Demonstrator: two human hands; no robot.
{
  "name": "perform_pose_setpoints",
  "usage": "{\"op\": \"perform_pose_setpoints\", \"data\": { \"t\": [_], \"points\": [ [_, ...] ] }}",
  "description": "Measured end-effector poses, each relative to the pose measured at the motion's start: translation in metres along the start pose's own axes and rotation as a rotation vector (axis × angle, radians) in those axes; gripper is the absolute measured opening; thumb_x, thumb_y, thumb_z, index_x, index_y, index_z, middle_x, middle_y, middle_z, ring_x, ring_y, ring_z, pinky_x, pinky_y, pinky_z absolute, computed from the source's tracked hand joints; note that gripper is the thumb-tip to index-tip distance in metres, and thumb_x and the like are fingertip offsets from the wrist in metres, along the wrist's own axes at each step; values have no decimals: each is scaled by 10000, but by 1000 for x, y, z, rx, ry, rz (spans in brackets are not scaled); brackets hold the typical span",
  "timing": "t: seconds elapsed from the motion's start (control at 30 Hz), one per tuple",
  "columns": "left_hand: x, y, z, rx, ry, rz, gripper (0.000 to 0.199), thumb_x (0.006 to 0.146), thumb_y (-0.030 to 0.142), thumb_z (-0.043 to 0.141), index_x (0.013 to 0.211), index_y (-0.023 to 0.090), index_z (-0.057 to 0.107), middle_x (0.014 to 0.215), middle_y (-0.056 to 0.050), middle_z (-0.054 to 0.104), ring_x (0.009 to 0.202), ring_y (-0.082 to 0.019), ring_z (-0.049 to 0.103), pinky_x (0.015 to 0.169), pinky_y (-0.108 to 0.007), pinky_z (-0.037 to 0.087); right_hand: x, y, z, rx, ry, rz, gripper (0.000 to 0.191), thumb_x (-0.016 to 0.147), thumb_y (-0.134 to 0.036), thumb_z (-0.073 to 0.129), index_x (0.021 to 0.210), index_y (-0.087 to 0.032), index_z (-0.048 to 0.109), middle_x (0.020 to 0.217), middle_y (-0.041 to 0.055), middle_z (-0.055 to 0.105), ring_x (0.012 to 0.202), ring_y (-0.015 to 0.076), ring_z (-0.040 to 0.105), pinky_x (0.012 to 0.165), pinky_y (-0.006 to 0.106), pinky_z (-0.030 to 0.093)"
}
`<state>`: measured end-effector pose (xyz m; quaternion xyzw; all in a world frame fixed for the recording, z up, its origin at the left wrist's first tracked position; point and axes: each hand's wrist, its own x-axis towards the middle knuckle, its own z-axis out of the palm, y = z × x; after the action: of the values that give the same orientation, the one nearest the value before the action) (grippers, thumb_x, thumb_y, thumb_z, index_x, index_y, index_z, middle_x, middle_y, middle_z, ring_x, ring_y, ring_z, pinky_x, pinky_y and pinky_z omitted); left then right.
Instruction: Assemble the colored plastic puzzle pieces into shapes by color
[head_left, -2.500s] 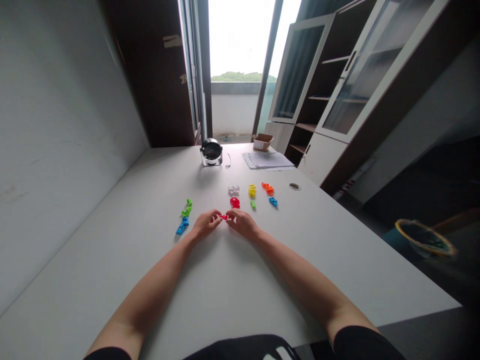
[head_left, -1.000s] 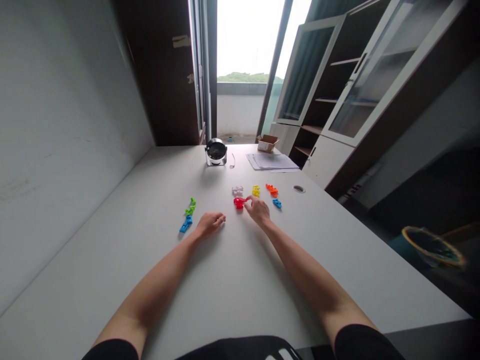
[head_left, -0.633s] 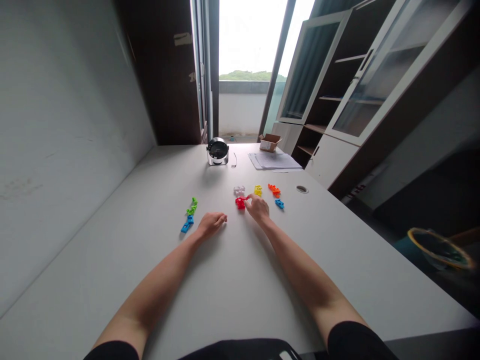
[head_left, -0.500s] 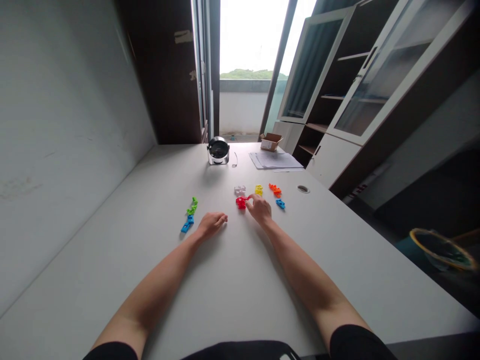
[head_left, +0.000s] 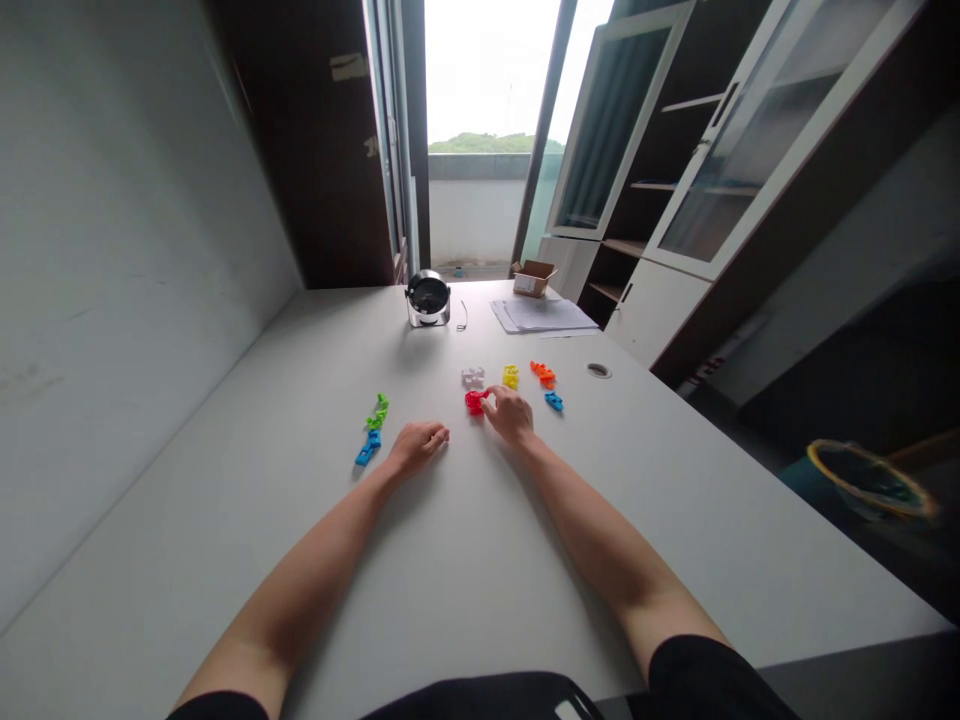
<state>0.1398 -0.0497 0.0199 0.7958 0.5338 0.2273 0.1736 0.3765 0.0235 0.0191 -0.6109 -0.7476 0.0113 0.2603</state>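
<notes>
Tabletop (head_left: 465, 570), white and smooth, reaches from the person toward a bright window (head_left: 491, 70), with a grey wall (head_left: 112, 250) to the left and a glass-doored cabinet (head_left: 664, 310) to the right. The red pieces (head_left: 473, 404), small, glossy and irregular, lie clustered mid-table, just in front of the white pieces (head_left: 472, 378). Thumb and forefinger of the right hand (head_left: 511, 413) pinch their right edge; the left hand (head_left: 417, 447) rests nearby, fingers curled closed. Yellow pieces (head_left: 511, 376), orange pieces (head_left: 543, 375) and a blue piece (head_left: 553, 401) sit to the right, green pieces (head_left: 378, 412) and blue pieces (head_left: 367, 449) to the left. Behind the papers (head_left: 544, 315) stands an open cardboard box (head_left: 529, 286), its inside hidden; a yellow-rimmed bin (head_left: 840, 449) beyond the table is too blurred to read.
</notes>
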Motion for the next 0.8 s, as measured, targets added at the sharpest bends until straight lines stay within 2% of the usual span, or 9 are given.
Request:
{"op": "perform_pose_setpoints", "data": {
  "t": [0.27,0.5,0.67,0.8],
  "points": [
    [0,1,-1,6,-5,-5,377,970,397,401,874,235,728,835,-32,735,758,-167,622,704,-256,378,-4,-1,0,8,-5,2,336,984,-390,508,1240,-220,644,1183,80,693,1041,216,635,890,295,446],
    [-1,4,-4,2,-6,-16,346,959,382,425,877,238,728,853,-30,740,764,-168,627,703,-252,388,-7,0,-7,-9,2,32,260,982,-273,474,1107,-223,696,1084,71,699,977,205,619,842,293,435],
    [-2,6,-5,3,-5,-22,331,949,382,442,899,244,738,864,-31,743,775,-171,632,709,-252,396,-7,3,-12,-125,67,50,230,925,-214,510,1028,-194,714,1057,127,670,1032,271,536,913,369,385],
    [-2,7,-5,7,-16,-29,322,941,381,451,908,240,739,860,-35,743,774,-172,631,717,-253,396,-8,3,-12,-172,60,42,210,880,-200,562,1040,-195,698,1081,142,658,1054,296,491,922,400,346]
  ]
}}
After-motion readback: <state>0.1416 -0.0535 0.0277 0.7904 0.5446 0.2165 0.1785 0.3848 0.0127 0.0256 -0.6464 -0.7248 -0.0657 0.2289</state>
